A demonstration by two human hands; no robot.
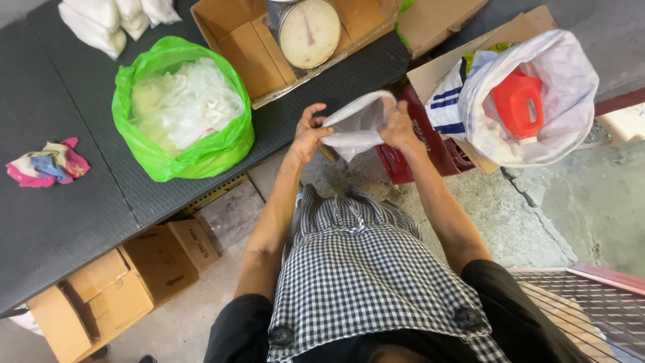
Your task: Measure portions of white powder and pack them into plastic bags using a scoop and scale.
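Note:
A small clear plastic bag is held between both hands in front of my body. My left hand pinches its left edge and my right hand grips its right edge, pulling the mouth apart. The bag hangs over the table's front edge, above a red crate on the floor. A green plastic bag full of clear plastic bags stands on the dark table to the left of my hands.
A round dial scale sits in an open cardboard box at the back. A white sack holding a red scoop stands to the right. A crumpled coloured cloth lies far left. Cardboard boxes lie under the table.

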